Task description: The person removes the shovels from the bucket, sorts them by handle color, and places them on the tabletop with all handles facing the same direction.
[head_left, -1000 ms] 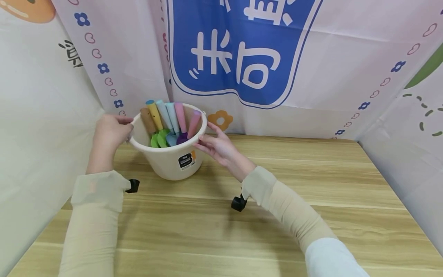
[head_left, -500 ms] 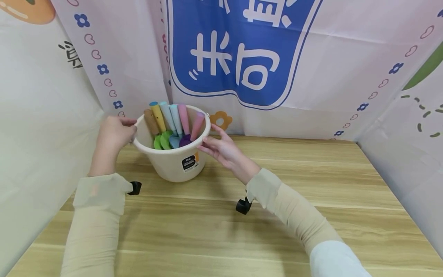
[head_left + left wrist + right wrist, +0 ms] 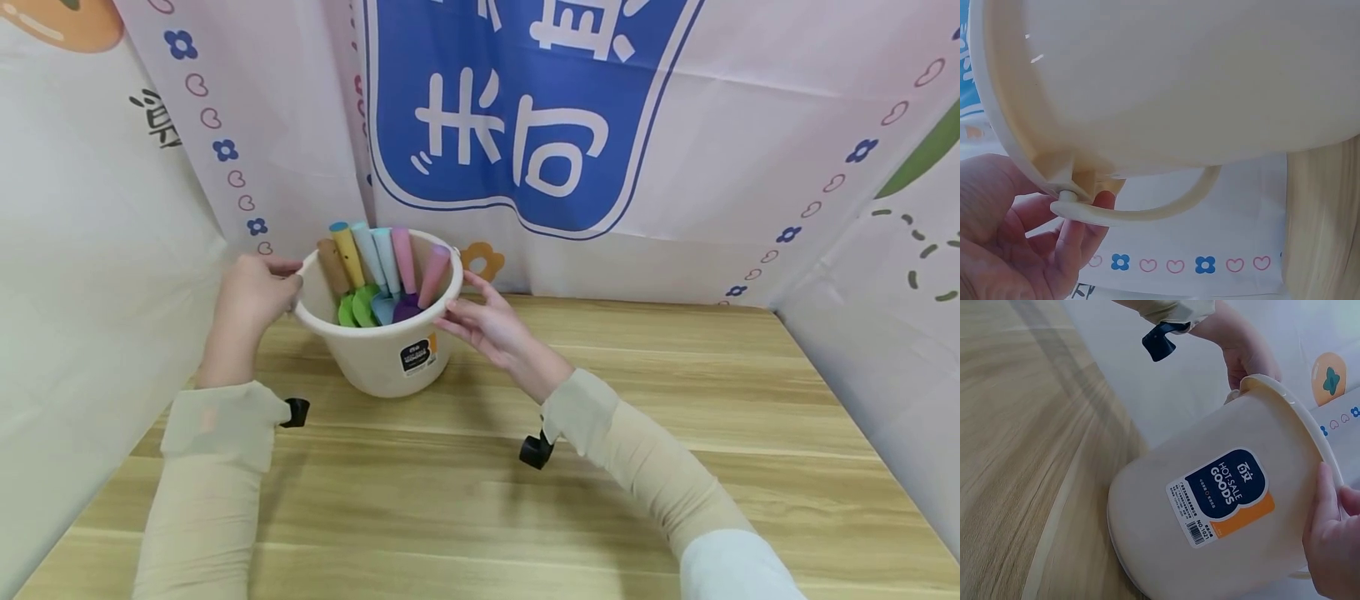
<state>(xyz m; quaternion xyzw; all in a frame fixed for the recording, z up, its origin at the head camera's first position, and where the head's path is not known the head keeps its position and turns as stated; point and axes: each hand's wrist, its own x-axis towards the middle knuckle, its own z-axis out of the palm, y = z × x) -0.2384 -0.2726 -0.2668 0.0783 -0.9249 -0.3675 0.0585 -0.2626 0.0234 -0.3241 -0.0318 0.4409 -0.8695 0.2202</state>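
A cream plastic bucket (image 3: 367, 358) stands at the back left of the wooden table. Inside it, several small garden trowels (image 3: 347, 254) lean handle-up, with brown, yellow, light blue and pink handles. Their green, blue and purple blades show partly above the front rim. My left hand (image 3: 251, 304) grips the rim on the left side. In the left wrist view its fingers curl under the pivot of the bucket's carrying handle (image 3: 1147, 215), which hangs down outside. My right hand (image 3: 495, 329) pinches the rim on the opposite side, thumb and fingers on it. A printed label (image 3: 1222, 494) faces the front.
White printed fabric (image 3: 300, 108) hangs close behind the bucket, bearing a large blue sign. More fabric closes off the left (image 3: 97, 275) and right sides. The wooden table (image 3: 637, 350) extends to the right and front. A black camera mount sits below each wrist.
The bucket, with the trowels inside, has shifted a little to the right and slightly nearer. Both hands have moved along with it, keeping their hold on the rim.
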